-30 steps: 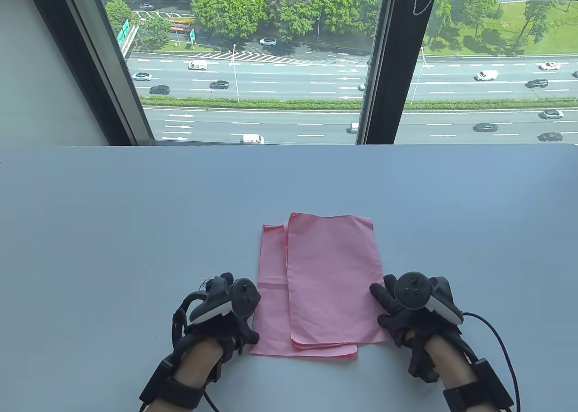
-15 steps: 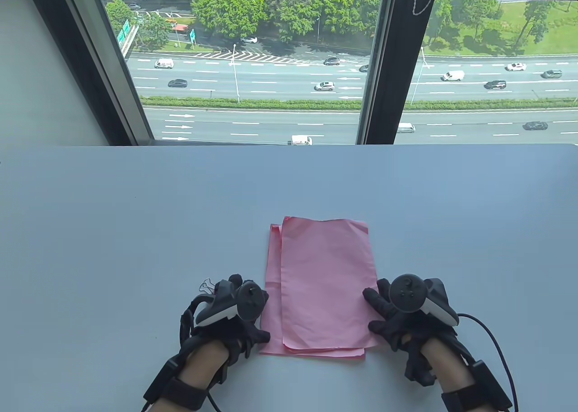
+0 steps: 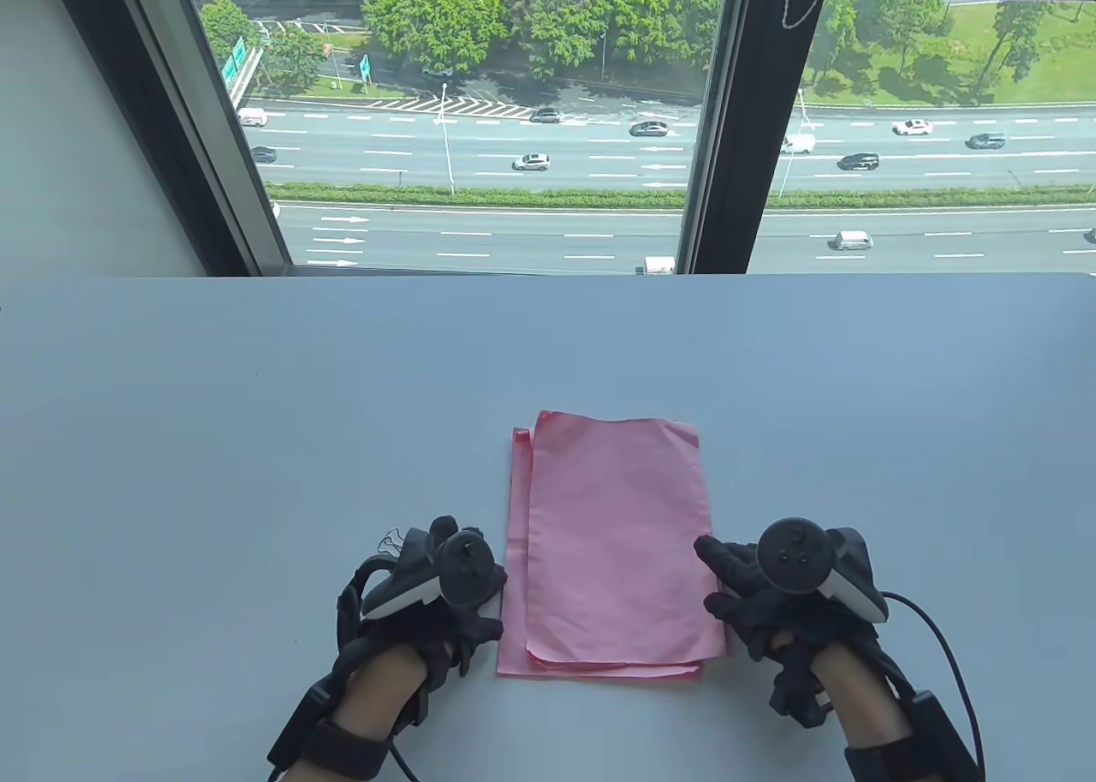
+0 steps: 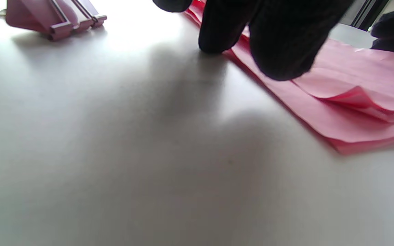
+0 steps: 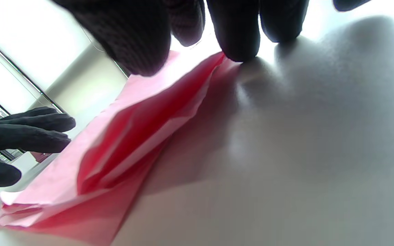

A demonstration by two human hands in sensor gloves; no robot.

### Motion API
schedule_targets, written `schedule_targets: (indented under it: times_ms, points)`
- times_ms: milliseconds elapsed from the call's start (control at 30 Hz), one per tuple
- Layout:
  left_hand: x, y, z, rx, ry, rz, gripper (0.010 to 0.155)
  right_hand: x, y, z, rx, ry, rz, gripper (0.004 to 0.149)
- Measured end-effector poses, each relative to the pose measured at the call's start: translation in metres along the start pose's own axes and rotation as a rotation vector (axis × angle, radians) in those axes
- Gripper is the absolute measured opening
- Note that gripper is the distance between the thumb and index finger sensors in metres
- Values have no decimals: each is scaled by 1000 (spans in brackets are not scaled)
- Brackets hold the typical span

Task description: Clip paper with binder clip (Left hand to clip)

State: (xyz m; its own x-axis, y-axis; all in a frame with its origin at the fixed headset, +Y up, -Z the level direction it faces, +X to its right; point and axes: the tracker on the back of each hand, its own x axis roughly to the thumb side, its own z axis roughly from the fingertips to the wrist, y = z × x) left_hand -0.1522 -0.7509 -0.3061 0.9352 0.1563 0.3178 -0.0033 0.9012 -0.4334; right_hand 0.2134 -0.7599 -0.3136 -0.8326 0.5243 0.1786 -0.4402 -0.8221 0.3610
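- Table view: pink paper stack (image 3: 612,551) lay long axis toward the window, left hand (image 3: 445,589) and right hand (image 3: 771,598) flanking it, fingers loose, holding nothing.
- Left wrist view: pink binder clip (image 4: 55,17) sat left of the paper, ungripped.
- Right wrist view: fingertips (image 5: 238,37) touched the paper's edge.

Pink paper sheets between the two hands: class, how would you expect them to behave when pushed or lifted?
The pink paper sheets are probably floppy: their near edges curl and gape apart in the right wrist view. They likely slide easily, lying loose and misaligned on the smooth table.
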Motion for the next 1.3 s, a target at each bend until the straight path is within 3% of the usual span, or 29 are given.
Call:
schedule_targets:
  times_ms: [200, 333, 400, 633, 733, 833, 933, 1033, 1300]
  points:
    - [-5, 1, 1, 0, 15, 18, 71, -2, -2, 1, -37, 6, 8, 71]
    - [-5, 4, 2, 58, 23, -2, 83, 1, -5, 3, -127, -23, 49, 75]
    - [-2, 4, 2, 96, -6, 20, 88, 3, -1, 1, -102, -26, 39, 77]
    - [12, -5, -5, 62, -69, -47, 95, 4, 21, -10, 107, 23, 104, 82]
    - [11, -1, -2, 42, -61, -24, 91, 4, 22, -10, 125, 32, 104, 81]
    - [3, 9, 5, 90, -16, -23, 82, 3, 14, -7, 54, 29, 64, 77]
    - [-3, 6, 4, 26, 38, -33, 79, -1, 8, -6, 14, 23, 64, 76]
    - [-3, -4, -4, -20, 11, 0, 78, -3, 13, -7, 50, 23, 38, 75]
    - [4, -9, -9, 24, -52, -15, 73, 6, 20, -9, 74, 6, 72, 77]
